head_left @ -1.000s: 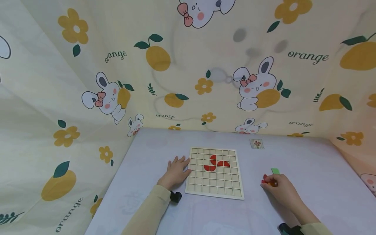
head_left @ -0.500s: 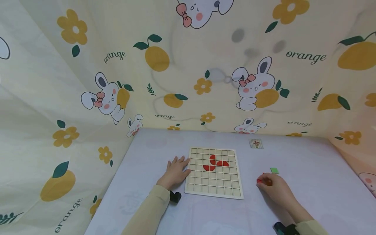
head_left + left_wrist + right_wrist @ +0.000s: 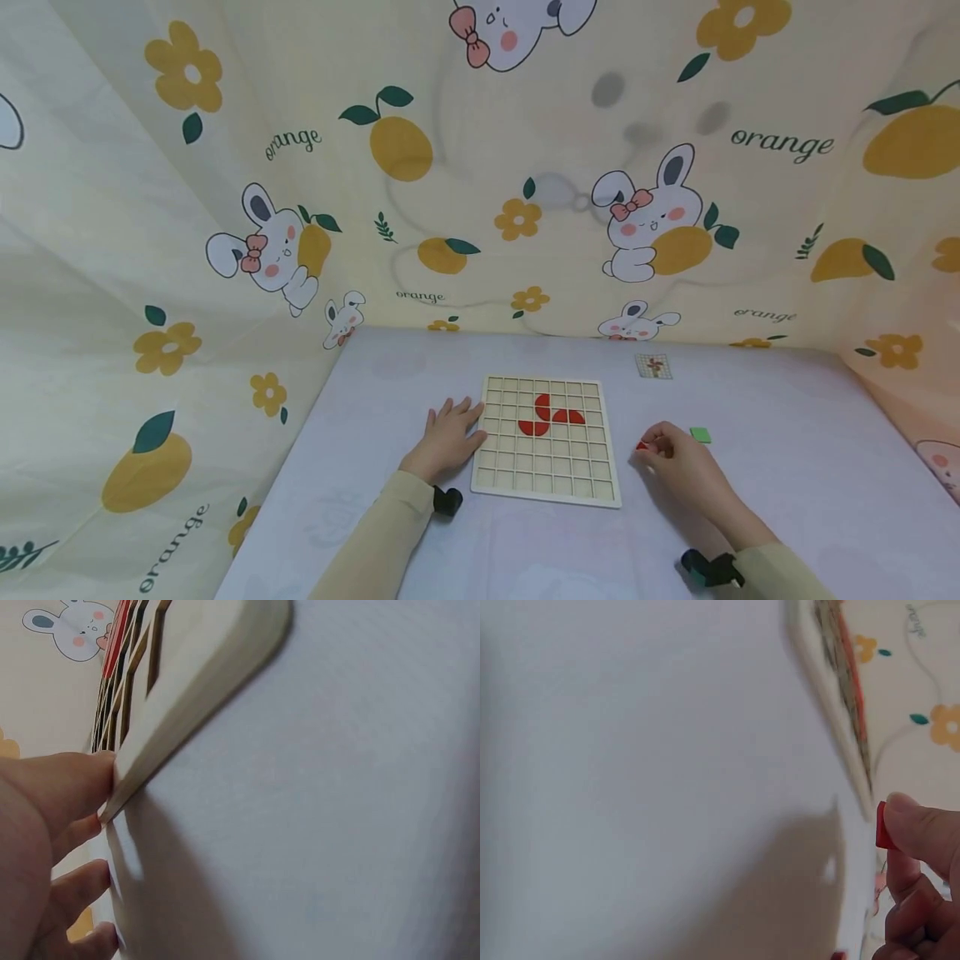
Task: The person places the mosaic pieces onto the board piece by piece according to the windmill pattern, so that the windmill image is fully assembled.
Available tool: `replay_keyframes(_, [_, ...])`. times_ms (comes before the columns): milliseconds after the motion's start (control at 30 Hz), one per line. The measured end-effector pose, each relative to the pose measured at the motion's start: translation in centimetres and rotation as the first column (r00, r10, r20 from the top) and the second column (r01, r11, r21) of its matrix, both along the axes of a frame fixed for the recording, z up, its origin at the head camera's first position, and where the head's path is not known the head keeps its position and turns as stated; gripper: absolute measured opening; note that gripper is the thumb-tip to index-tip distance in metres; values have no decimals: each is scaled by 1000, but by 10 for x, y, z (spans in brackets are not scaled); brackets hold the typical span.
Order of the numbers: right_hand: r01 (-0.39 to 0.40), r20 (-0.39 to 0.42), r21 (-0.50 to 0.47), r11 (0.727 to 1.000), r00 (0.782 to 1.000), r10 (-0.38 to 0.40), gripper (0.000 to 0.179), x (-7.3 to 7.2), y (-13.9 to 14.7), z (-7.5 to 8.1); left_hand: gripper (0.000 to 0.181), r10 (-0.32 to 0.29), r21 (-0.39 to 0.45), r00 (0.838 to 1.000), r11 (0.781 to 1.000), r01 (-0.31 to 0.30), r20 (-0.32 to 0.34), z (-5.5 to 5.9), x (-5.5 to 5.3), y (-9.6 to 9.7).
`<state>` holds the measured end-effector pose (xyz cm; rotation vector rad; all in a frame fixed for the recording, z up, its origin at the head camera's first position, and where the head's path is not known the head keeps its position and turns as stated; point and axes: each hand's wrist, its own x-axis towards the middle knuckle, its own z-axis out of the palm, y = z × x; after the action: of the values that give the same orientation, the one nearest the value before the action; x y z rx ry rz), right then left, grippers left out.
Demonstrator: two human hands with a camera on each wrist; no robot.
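Observation:
A square wooden grid board [image 3: 546,492] lies on the table with several red tiles [image 3: 533,428] set near its middle, rounded in outline. Along its left edge rests my left hand [image 3: 444,443], fingers spread and the thumb touching the frame; the left wrist view shows this thumb [image 3: 79,784] against the board's side. Right of the board, my right hand [image 3: 681,465] pinches a small red tile [image 3: 883,825] between thumb and fingers, above the table. Its other fingers are curled in towards the palm. Just behind that hand lies a green square tile [image 3: 701,435].
A small picture card [image 3: 655,367] with a grid and a flower-like figure lies at the back right of the table. A printed cloth [image 3: 555,267] hangs behind and at the sides. Black wrist cameras [image 3: 447,502] sit at both wrists.
My right hand has moved left towards the board with the red tile, uncovering the green tile. The left hand has stayed at the board's edge.

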<state>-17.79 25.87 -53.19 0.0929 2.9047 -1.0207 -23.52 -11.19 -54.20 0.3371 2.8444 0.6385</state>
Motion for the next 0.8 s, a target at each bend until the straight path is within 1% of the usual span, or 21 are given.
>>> replay_keyframes(167, [-12,-8,-36,999,1000,12,23,-12,-17,2,56,1,-3,1000,1000,-1,5,0,-1,-1])
replay_keyframes(367, [-12,15,-93,996,1000,14,21,-20,-42,4,56,10,6,1000,1000,-10,8,1,-1,-1])
replay_keyframes(500, [-25,24,-139,990,999,29,21,-25,-56,4,56,14,5,1000,1000,-14,9,-1,-2,-1])
replay_keyframes(600, [-50,6,-162,986,999,51,21,-28,-65,4,56,9,7,1000,1000,-9,13,-2,-2,-1])
replay_keyframes(700, [-69,-15,-170,983,998,68,19,-30,-73,2,56,6,11,1000,1000,-6,15,0,-1,-1])
replay_keyframes(800, [-75,-13,-189,979,997,74,17,-34,-80,0,55,8,9,1000,1000,-8,19,1,1,0])
